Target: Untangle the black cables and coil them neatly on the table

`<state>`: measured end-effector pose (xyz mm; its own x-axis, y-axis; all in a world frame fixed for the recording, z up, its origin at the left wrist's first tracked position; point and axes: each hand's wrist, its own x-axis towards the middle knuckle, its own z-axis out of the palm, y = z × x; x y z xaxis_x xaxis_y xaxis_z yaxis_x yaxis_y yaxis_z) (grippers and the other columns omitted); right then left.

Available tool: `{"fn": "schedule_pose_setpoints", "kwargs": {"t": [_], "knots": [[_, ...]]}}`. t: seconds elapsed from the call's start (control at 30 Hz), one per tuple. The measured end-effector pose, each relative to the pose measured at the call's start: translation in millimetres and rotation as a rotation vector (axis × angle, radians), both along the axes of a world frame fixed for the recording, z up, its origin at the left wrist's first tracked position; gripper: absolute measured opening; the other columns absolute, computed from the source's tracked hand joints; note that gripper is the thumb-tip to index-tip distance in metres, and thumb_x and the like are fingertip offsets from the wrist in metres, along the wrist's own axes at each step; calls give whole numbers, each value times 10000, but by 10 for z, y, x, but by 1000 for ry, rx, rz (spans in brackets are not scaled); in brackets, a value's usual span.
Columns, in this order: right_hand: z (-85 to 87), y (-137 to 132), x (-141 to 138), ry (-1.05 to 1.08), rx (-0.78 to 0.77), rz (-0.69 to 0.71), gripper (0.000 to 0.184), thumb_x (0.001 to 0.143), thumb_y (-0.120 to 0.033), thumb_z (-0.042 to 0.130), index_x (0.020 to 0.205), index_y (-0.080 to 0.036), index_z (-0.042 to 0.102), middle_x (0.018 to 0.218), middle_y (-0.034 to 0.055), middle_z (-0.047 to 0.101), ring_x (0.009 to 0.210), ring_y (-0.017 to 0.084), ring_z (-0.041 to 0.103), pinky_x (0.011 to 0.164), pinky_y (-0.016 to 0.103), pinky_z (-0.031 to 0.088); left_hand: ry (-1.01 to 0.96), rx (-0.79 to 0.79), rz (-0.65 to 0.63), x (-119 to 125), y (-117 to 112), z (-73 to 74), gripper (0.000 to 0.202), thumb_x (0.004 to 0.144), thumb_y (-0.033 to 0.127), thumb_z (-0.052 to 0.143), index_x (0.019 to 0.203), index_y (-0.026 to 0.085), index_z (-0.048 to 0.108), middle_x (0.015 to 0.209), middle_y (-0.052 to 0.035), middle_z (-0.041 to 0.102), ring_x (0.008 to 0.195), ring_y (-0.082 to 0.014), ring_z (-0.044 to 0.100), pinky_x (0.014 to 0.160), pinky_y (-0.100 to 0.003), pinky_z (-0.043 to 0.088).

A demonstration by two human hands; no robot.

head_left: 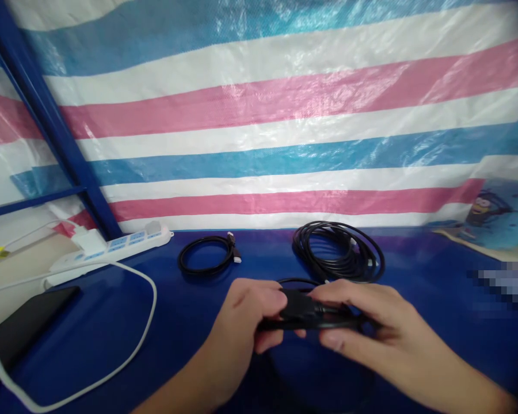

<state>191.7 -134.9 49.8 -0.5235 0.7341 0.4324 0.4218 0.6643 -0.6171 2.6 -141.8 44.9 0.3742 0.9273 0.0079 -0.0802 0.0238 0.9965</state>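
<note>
Between my two hands is a coiled black cable (302,306) with a wide, flat black block at its end. My left hand (252,310) is closed on it, the thumb pressing the top of the block. My right hand (371,322) grips the cable on the other side, fingers above and thumb below. The fingers partly hide the loops, so the kind of plug cannot be made out. Beyond the hands, a small coiled black cable (204,272) with two pale-tipped plugs lies on the blue table (164,351). A larger coil of black cable (304,256) lies behind my right hand.
A white power strip (125,247) with a white plug-in charger (90,240) sits at the left. A white cord (154,299) loops across the table beside a black flat device (26,328). A striped plastic sheet (263,103) hangs behind; a blue metal post (52,115) stands left.
</note>
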Motion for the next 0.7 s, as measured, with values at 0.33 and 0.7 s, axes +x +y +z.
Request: {"fn": "schedule_pose_setpoints", "kwargs": {"t": [0.33,0.7], "knots": [[-46,-6,-2,-18,-31,-31,342,858,-430,526,678,-160,631,580,0,604,508,73,530,476,171,359,95,18,-19,74,-5,42,314,813,315,444,1052,206,615,689,19,623,404,-50,437,444,-198,340],[21,-11,-86,23,99,-178,490,830,-440,555,448,-139,488,414,-23,395,390,34,355,367,152,255,445,370,-83,20,-27,72,364,914,417,366,742,164,564,657,35,545,608,-58,457,568,-194,314]]}}
